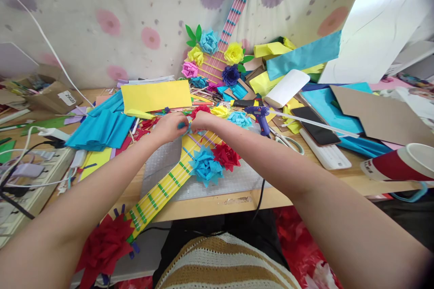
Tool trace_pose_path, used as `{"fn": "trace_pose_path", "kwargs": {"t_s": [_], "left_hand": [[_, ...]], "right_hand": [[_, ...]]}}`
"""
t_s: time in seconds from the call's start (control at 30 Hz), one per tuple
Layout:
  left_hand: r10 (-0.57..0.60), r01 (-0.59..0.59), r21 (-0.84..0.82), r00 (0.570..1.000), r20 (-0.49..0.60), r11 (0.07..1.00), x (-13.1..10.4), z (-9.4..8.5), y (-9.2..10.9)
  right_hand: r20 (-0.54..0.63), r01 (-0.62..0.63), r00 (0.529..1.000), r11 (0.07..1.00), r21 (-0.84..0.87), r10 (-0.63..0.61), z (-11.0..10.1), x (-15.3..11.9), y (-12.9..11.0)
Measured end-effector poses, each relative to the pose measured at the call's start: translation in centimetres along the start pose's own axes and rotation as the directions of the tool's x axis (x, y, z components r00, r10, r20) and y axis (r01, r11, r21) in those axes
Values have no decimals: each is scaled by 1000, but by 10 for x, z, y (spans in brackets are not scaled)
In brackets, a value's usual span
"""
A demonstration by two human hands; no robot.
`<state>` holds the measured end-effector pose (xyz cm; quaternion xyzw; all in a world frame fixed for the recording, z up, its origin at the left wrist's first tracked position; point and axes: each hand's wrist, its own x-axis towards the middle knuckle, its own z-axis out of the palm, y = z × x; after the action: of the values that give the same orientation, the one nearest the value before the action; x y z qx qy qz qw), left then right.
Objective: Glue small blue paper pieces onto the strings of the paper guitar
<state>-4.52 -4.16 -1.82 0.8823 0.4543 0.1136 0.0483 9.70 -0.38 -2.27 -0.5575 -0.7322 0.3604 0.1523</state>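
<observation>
A yellow paper guitar [162, 190] with green frets lies slantwise on the grey cutting mat [237, 185], its neck reaching over the table's front edge. Blue [206, 165] and red [228, 156] paper flowers sit on its body; a large red flower [106, 246] is at the neck's end. My left hand [171, 127] is at the body's upper left, fingers curled together beside a bit of blue. Close to its right, my right hand [202, 122] bends down at the body's top, beside a red flower [200, 110]. What its fingers hold is hidden.
A purple glue gun [260, 118] with a long white stick and scissors [288, 141] lie right of the guitar. Farther right are a black phone [315, 125] and a paper cup [402, 162]. Blue crepe paper [101, 128] and a power strip [37, 189] are left. A pink guitar [233, 13] leans behind.
</observation>
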Motion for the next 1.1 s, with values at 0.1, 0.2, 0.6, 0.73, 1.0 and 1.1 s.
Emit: {"fn": "trace_pose_path", "kwargs": {"t_s": [0.1, 0.2, 0.6, 0.73, 1.0, 1.1], "left_hand": [[-7, 7, -1, 1000, 0, 1000, 0, -1, 1], [-8, 8, -3, 1000, 3, 1000, -1, -1, 2], [-26, 26, -1, 1000, -15, 1000, -3, -1, 3], [-13, 13, 6, 1000, -16, 1000, -3, 0, 1], [-10, 10, 57, 1000, 1, 998, -2, -1, 1], [-3, 4, 50, 1000, -5, 999, -3, 0, 0]], "right_hand": [[105, -121, 985, 980, -156, 138, -3, -7, -7], [128, -156, 973, 959, -238, 190, -6, -13, -14], [88, -144, 985, 988, -61, 149, -24, -41, -18], [-51, -116, 993, 973, -200, 108, -17, -45, -13], [-143, -149, 985, 906, -396, 100, 2, -46, -20], [-141, -158, 984, 901, -404, 110, 3, -46, -23]]}}
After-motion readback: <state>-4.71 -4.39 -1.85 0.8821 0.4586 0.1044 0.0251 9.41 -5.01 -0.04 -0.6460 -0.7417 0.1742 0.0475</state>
